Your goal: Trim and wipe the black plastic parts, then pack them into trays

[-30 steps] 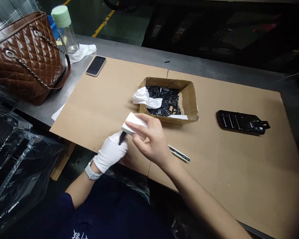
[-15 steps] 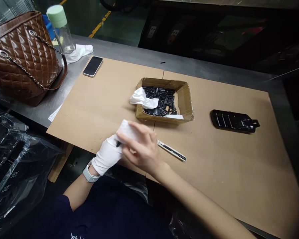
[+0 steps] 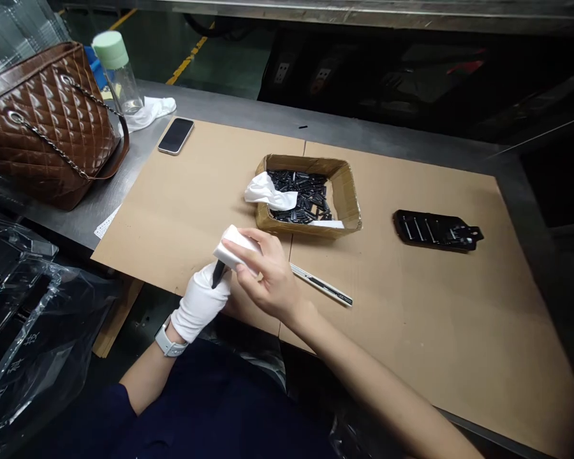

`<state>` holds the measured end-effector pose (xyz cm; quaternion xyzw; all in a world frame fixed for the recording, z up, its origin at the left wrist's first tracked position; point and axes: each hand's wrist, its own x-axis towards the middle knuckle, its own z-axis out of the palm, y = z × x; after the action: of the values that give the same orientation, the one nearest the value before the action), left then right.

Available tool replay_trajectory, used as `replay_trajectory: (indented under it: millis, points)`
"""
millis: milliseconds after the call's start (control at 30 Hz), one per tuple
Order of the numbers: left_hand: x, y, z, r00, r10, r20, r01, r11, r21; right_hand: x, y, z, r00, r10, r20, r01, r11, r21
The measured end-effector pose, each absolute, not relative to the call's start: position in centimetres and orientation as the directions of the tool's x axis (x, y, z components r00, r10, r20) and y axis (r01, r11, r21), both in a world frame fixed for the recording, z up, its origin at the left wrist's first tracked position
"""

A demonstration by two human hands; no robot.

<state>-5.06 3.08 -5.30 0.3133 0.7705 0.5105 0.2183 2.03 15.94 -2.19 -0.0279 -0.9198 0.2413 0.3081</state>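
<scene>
My left hand [image 3: 201,303], in a white glove, is closed around a black part [image 3: 217,274] whose upper end sticks out; most of it is hidden. Bare, my right hand [image 3: 270,274] pinches a white sponge-like block [image 3: 234,245] between thumb and fingers. The block sits right above the black part and seems to touch it. Just right of my right hand lies a slim white-and-black utility knife [image 3: 321,284] on the cardboard. Behind the hands stands a brown cardboard box [image 3: 310,228] with many small black parts [image 3: 301,191] and a white cloth [image 3: 270,192] over its left rim.
A black moulded piece [image 3: 436,230] lies on the cardboard sheet [image 3: 435,331] to the right. Far left are a phone [image 3: 176,136], a brown quilted handbag [image 3: 52,121] and a bottle with a green lid [image 3: 117,70]. One small black piece [image 3: 303,127] rests on the metal table behind.
The white block has tilted and shifted slightly left in my right hand, and more of the black part shows above my left hand. The whole view has shifted a little.
</scene>
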Motion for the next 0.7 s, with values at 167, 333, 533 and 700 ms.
replay_trajectory:
  millis: [167, 333, 533, 700]
  points:
    - [-4.5, 2.1, -5.8, -0.737, 0.676, 0.023, 0.329, 0.329, 0.885, 2.2, 15.5, -2.2, -0.805, 0.229, 0.547, -0.076, 0.875, -0.478]
    - [-4.6, 1.8, -6.0, -0.728, 0.685, -0.001, 0.278, 0.297, 0.913, 2.1, 15.0, -1.7, -0.816, 0.155, 0.557, -0.135, 0.886, -0.443]
    - [-4.3, 1.5, -6.4, -0.745, 0.667, 0.016, 0.301, 0.315, 0.9, 2.1, 15.0, -1.7, -0.793, 0.17, 0.585, -0.105, 0.908, -0.405]
    - [-4.2, 1.0, -6.8, -0.756, 0.654, -0.016, 0.271, 0.336, 0.902, 2.4, 14.3, -1.5, -0.831, 0.173, 0.529, -0.118, 0.874, -0.471]
